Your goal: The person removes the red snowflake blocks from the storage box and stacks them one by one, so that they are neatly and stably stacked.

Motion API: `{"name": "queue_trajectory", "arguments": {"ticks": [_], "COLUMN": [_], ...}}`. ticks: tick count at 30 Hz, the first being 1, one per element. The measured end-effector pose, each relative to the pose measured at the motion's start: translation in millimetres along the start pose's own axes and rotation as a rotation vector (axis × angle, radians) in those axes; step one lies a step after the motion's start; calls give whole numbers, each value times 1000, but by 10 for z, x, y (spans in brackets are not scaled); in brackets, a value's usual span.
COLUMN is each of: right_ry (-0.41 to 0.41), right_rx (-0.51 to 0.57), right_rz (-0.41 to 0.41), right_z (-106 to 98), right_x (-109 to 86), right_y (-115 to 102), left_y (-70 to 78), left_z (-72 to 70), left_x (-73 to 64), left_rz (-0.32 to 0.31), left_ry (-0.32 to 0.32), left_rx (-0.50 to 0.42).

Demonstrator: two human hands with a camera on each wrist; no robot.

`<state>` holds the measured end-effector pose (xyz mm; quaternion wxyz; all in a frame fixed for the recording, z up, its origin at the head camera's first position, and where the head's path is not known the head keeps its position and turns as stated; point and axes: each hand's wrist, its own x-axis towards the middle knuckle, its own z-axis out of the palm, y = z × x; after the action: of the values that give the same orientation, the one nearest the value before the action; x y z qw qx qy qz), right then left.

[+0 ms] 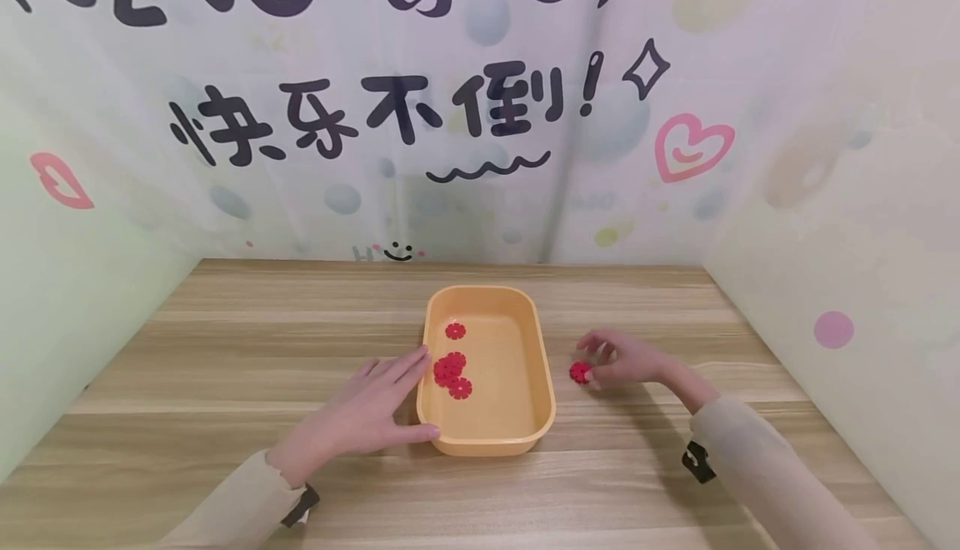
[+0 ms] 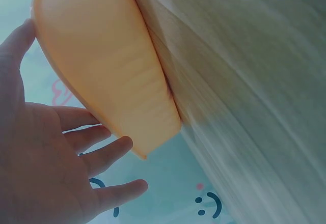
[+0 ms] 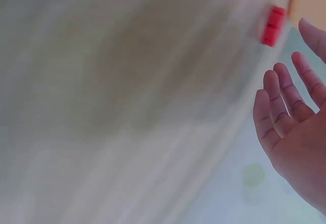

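Note:
An orange-yellow plastic bin sits on the table, with several red notched toy discs lying along its left side. My left hand rests at the bin's left rim, fingers and thumb stretched out along it. The left wrist view shows the fingertips right at the rim and the palm facing the bin's outer wall. To the right of the bin, a small stack of red notched discs stands on the table. My right hand hovers over this stack, fingers apart and loosely bent, with nothing between them.
The wood-grain table runs back to a white printed curtain with black lettering. Pale walls close off both sides. Dark straps show at both sleeves.

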<state>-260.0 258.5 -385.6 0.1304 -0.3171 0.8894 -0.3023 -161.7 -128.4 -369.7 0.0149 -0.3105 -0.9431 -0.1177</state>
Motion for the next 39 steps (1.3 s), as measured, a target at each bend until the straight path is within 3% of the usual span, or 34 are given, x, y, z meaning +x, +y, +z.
{"name": "queue_trajectory", "arguments": {"ticks": [11, 23, 31, 39], "right_ry": [100, 57, 72, 100], "right_rx": [-97, -127, -213, -180], "right_rz": [-87, -114, -74, -26], "right_z": [-322, -390, -297, -27], "right_x": [354, 885, 1164, 1410], "right_y": [-348, -1041, -1379, -1429], "left_y": [-9, 8, -6, -17], "left_z": [12, -1, 9, 18], "left_x": [5, 7, 7, 8], "left_rz": [-1, 0, -6, 4], "left_ry": [3, 4, 4, 3], "left_rx": [-6, 10, 3, 10]}}
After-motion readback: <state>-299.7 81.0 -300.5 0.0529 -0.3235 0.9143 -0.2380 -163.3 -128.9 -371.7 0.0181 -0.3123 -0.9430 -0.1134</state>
